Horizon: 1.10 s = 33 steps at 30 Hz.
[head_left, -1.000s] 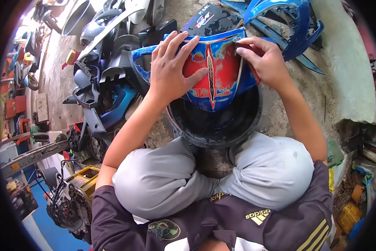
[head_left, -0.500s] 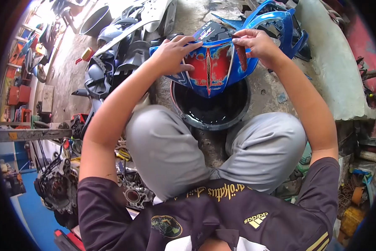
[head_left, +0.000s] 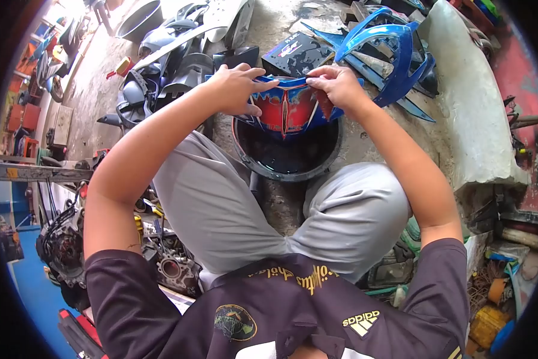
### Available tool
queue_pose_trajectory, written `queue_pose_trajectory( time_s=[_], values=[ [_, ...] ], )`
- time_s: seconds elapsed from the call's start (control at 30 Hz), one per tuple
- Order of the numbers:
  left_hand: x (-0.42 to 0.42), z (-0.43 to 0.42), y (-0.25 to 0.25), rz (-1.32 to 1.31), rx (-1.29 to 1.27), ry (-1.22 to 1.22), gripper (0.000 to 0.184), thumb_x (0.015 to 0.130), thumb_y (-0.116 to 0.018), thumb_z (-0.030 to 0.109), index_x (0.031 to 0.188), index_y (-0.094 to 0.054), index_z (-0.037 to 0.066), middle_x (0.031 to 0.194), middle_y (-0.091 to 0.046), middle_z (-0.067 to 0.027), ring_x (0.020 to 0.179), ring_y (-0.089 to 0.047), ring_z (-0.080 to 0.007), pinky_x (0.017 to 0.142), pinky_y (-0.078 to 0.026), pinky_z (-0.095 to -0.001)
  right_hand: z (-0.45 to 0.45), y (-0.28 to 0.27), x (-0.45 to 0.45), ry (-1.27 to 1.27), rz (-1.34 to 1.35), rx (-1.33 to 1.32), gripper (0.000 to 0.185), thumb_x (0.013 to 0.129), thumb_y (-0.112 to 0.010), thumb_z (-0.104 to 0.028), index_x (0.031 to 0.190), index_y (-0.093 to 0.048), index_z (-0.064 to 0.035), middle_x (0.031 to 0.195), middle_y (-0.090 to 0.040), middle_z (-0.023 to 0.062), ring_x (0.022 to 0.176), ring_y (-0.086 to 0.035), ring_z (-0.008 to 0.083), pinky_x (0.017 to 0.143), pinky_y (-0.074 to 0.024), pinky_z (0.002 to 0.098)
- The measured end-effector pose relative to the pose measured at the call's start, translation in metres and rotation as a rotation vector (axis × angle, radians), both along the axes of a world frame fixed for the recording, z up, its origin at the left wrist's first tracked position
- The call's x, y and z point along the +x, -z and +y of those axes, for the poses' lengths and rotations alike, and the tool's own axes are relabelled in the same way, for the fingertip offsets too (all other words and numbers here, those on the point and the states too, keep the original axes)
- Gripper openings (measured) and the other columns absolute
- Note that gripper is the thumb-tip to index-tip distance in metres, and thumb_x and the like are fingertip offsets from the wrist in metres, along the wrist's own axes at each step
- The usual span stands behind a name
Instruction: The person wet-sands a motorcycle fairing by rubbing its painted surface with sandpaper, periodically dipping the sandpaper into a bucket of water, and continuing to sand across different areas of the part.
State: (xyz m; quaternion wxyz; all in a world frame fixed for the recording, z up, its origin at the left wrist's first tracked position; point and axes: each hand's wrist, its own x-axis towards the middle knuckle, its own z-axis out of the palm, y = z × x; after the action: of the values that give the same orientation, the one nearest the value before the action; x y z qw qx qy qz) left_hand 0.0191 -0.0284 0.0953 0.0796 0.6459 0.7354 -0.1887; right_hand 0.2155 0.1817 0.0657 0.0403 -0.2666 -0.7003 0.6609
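Observation:
Over a black basin (head_left: 245,157) of dark liquid I hold a blue and red motorcycle fairing panel (head_left: 299,112), its paint patchy and worn. My left hand (head_left: 236,88) grips the panel's upper left part, fingers over the top edge and thumb on the red face. At the upper right edge, my right hand (head_left: 339,91) pinches a reddish-brown strip of sandpaper (head_left: 324,109) that hangs down against the panel. Its fingertips are at the top rim. The panel's back is hidden.
Behind the panel lies a wet black box (head_left: 296,52). Blue fairing parts (head_left: 397,78) rest to its right, beside a pale concrete ledge (head_left: 466,102). Dark and grey motorcycle parts (head_left: 140,99) pile up on the left. Engine parts (head_left: 172,269) sit by my left knee.
The panel has tipped, so its face looks shorter and its top edge sits lower. My right hand has moved left and down along the edge with the sandpaper.

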Motion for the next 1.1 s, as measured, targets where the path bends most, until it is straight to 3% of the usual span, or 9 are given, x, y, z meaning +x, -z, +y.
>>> queue_pose_trajectory(
  time_s=[0.13,0.33,0.37,0.5,0.6,0.7,0.8,0.9,1.1],
  values=[
    [0.010,0.002,-0.004,0.014,-0.058,-0.060,0.096,0.095,-0.078,0.065,0.177,-0.034,0.041,0.183,-0.033,-0.0121,0.165,-0.037,-0.0364,0.119,-0.047,-0.0675,0.003,0.021,-0.004,-0.002,0.027,-0.032,0.023,0.105,-0.078,-0.010,0.125,-0.077,0.0002,0.090,-0.078,0.0075,0.064,-0.071,0.0128,0.051,-0.0591,0.0323],
    [0.021,0.006,-0.003,0.118,-0.070,-0.130,0.103,0.093,-0.077,0.070,0.178,-0.027,0.042,0.186,-0.023,-0.0144,0.165,-0.032,-0.0504,0.116,-0.048,-0.0715,0.010,0.024,0.009,0.034,0.056,-0.118,0.025,0.105,-0.076,-0.004,0.129,-0.074,0.0028,0.093,-0.077,0.0098,0.073,-0.076,0.0172,0.063,-0.0655,0.0355],
    [0.025,0.008,-0.006,0.127,-0.055,-0.153,0.102,0.093,-0.075,0.074,0.178,-0.031,0.038,0.186,-0.022,-0.0175,0.162,-0.033,-0.0572,0.115,-0.049,-0.0718,0.011,0.027,0.010,0.063,0.063,-0.129,0.027,0.105,-0.075,-0.003,0.131,-0.072,0.0033,0.095,-0.077,0.0106,0.074,-0.076,0.0181,0.065,-0.0664,0.0364],
    [0.023,0.022,0.006,0.015,0.133,-0.188,0.104,0.093,-0.067,0.083,0.174,-0.043,0.022,0.186,-0.021,-0.0199,0.161,-0.034,-0.0599,0.114,-0.051,-0.0711,0.013,0.019,0.007,0.140,0.082,-0.209,0.036,0.106,-0.072,0.000,0.140,-0.064,0.0049,0.103,-0.077,0.0129,0.081,-0.078,0.0205,0.077,-0.0688,0.0396],
    [0.021,0.029,0.024,-0.066,0.188,-0.237,0.121,0.089,-0.065,0.091,0.175,-0.038,0.011,0.186,-0.017,-0.0227,0.161,-0.033,-0.0616,0.108,-0.052,-0.0767,0.024,0.025,0.000,0.114,0.077,-0.242,0.044,0.107,-0.072,-0.004,0.150,-0.060,0.0006,0.114,-0.076,0.0113,0.096,-0.078,0.0206,0.086,-0.0666,0.0386],
    [0.027,0.033,0.030,-0.053,0.185,-0.327,0.130,0.086,-0.064,0.094,0.178,-0.030,0.009,0.186,-0.016,-0.0234,0.162,-0.030,-0.0622,0.107,-0.050,-0.0801,0.025,0.026,-0.002,0.166,0.104,-0.275,0.032,0.108,-0.070,-0.003,0.139,-0.060,0.0004,0.113,-0.075,0.0124,0.094,-0.078,0.0226,0.090,-0.0662,0.0392],
    [0.022,0.038,0.025,-0.063,0.151,-0.305,0.132,0.085,-0.068,0.092,0.178,-0.025,0.008,0.182,-0.021,-0.0315,0.161,-0.026,-0.0664,0.113,-0.051,-0.0725,0.029,0.027,-0.004,0.211,0.141,-0.285,0.017,0.109,-0.068,-0.004,0.125,-0.062,-0.0033,0.109,-0.076,0.0115,0.097,-0.078,0.0230,0.094,-0.0653,0.0395],
    [0.017,0.037,0.027,-0.054,0.152,-0.289,0.134,0.084,-0.075,0.086,0.180,-0.019,0.012,0.184,-0.016,-0.0283,0.161,-0.024,-0.0666,0.108,-0.051,-0.0775,0.046,0.040,-0.008,0.105,0.203,-0.330,0.012,0.112,-0.064,-0.006,0.123,-0.067,-0.0037,0.112,-0.078,0.0122,0.107,-0.079,0.0236,0.102,-0.0629,0.0403],
    [-0.006,0.032,0.051,-0.035,0.344,-0.195,0.132,0.078,-0.084,0.081,0.179,-0.025,0.019,0.184,-0.022,-0.0211,0.162,-0.027,-0.0622,0.106,-0.046,-0.0851,0.031,0.037,-0.017,0.063,0.186,-0.020,0.033,0.105,-0.067,-0.001,0.138,-0.069,0.0012,0.131,-0.078,0.0132,0.124,-0.073,0.0211,0.112,-0.0571,0.0372]
  ],
)
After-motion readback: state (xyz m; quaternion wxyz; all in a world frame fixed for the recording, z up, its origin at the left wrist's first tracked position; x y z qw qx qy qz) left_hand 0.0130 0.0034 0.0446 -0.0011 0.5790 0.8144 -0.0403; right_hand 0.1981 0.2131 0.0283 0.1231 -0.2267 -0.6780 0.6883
